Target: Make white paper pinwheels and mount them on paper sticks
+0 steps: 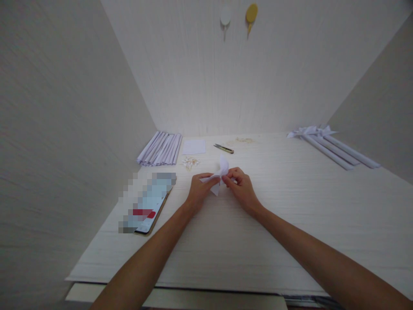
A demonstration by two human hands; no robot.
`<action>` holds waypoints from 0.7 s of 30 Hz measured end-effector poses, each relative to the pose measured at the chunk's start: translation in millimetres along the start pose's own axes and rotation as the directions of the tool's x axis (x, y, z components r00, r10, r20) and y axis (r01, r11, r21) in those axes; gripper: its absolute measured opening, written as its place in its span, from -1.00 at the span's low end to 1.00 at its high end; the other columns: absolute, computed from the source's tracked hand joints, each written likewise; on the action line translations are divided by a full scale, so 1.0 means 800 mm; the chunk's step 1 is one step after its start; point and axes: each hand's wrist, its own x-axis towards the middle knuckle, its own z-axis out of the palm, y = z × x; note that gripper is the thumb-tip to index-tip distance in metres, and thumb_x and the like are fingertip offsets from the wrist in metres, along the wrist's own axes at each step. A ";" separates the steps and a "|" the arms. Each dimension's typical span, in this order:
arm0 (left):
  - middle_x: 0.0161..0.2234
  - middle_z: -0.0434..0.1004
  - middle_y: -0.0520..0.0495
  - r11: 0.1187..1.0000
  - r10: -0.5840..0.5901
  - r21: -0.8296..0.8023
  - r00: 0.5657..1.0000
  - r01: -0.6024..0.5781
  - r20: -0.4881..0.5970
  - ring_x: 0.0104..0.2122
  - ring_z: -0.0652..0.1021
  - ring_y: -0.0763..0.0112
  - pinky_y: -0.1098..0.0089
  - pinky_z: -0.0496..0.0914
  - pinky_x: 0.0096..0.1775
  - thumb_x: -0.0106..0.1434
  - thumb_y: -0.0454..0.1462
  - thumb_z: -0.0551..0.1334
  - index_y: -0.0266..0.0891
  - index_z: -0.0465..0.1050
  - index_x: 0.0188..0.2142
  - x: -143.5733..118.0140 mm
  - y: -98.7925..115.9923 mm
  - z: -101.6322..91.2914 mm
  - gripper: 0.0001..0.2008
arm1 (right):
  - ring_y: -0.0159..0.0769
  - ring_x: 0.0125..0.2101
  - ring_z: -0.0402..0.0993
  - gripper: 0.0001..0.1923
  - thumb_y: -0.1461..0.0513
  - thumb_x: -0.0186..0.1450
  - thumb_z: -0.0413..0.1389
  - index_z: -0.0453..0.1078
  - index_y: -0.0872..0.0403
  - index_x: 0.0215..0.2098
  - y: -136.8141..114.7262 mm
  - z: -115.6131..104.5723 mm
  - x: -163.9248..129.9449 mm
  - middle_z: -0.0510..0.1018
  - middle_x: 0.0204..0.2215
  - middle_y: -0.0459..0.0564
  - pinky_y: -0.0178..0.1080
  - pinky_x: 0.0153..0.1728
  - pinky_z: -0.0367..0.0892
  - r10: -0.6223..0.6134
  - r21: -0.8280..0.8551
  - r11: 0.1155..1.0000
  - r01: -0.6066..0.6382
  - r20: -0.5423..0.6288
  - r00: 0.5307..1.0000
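Above the middle of the table, my left hand [200,189] grips a white paper pinwheel [223,163], its thumb lying along the paper toward the centre. My right hand [240,187] pinches the same pinwheel near its middle from the other side. One curved paper flap stands up between the hands, and a pointed corner hangs below. The fingertips partly cover the centre, so I cannot tell whether a small part is held there. Beyond the hands lie thread snips [224,148], a square white paper sheet [194,147] and a small pile of pale sticks or pins [190,162].
Rolled white paper tubes [161,148] are stacked at the back left. A phone [151,202] with a blurred screen lies left of my left arm. At the right, pinwheels [311,131] on paper tubes [338,150] rest near the wall. More tiny pale pieces [244,140] lie at the back.
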 end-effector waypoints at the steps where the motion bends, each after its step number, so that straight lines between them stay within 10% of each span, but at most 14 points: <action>1: -0.68 0.35 0.07 1.000 -0.002 0.000 1.000 0.002 -0.005 -0.63 0.31 0.56 0.51 0.16 -0.55 -0.18 -0.28 0.28 -0.32 0.41 -0.65 0.000 0.001 0.000 -0.88 | -0.35 -0.46 0.23 -0.81 0.20 0.04 0.07 0.26 0.06 -0.69 0.000 0.000 0.000 0.28 -0.52 -0.07 -0.33 -0.55 0.18 -0.003 -0.001 1.000 0.003 -0.007 1.000; 12: -0.68 0.37 0.08 1.000 0.027 -0.010 0.991 -0.028 -0.128 -0.62 0.33 0.55 0.52 0.19 -0.54 -0.17 -0.32 0.26 -0.27 0.44 -0.65 -0.002 0.000 0.009 -0.95 | -0.35 -0.41 0.25 -0.84 0.19 0.03 0.10 0.27 0.07 -0.64 0.002 0.002 -0.001 0.28 -0.47 -0.07 -0.31 -0.49 0.22 0.005 0.047 0.999 -0.003 -0.040 0.999; 21: -0.47 0.49 0.00 0.985 0.017 -0.165 0.983 -0.048 -0.182 -0.45 0.43 0.43 0.44 0.28 -0.39 -0.18 -0.28 0.29 -0.28 0.49 -0.45 0.004 -0.007 0.007 -0.79 | -0.45 -0.55 0.34 -0.60 0.25 -0.16 0.23 0.05 0.02 -0.49 0.004 0.012 -0.001 0.38 -0.60 -0.25 -0.34 -0.48 0.24 0.307 0.505 0.815 -0.283 0.038 0.951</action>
